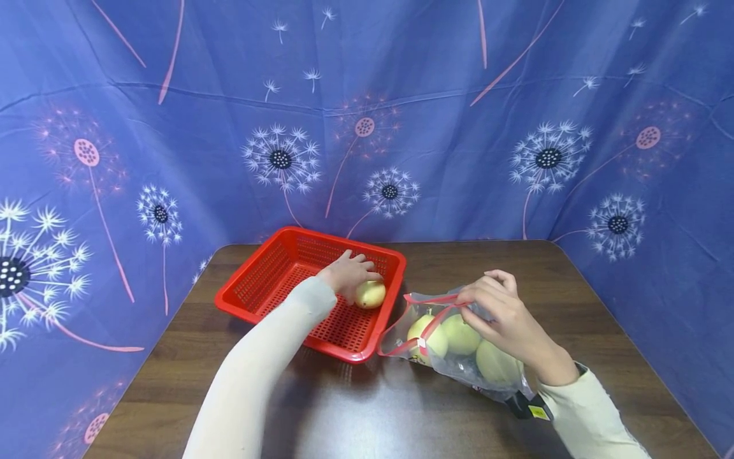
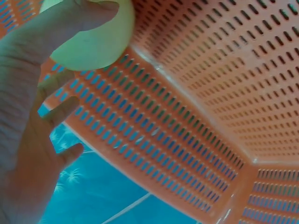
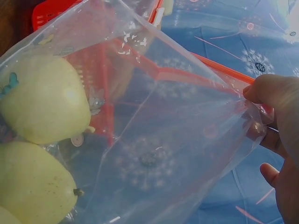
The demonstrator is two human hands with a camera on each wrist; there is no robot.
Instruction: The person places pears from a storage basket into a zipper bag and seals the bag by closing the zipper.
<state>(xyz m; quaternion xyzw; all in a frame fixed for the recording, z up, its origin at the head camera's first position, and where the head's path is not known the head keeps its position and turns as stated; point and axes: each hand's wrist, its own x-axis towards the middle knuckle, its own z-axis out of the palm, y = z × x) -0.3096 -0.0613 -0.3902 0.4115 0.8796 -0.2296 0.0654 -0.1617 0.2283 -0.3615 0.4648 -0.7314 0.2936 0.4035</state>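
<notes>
In the head view my left hand (image 1: 348,275) reaches into the red basket (image 1: 241,303) and holds a pale yellow-green pear (image 1: 370,294) near its right wall. The left wrist view shows the thumb (image 2: 70,21) across this pear (image 2: 100,49), with other fingers spread below it; part of the grip is hidden. My right hand (image 1: 507,319) pinches the rim of a clear plastic bag (image 1: 467,366) edged in red. Inside lie several more pears (image 3: 51,100). The bag's mouth gapes toward the basket.
The basket and bag rest side by side on a dark wooden table (image 1: 183,376). A blue curtain (image 1: 447,210) with dandelion prints hangs behind the table and along its sides. A black item with a yellow label (image 1: 538,412) shows at the right wrist.
</notes>
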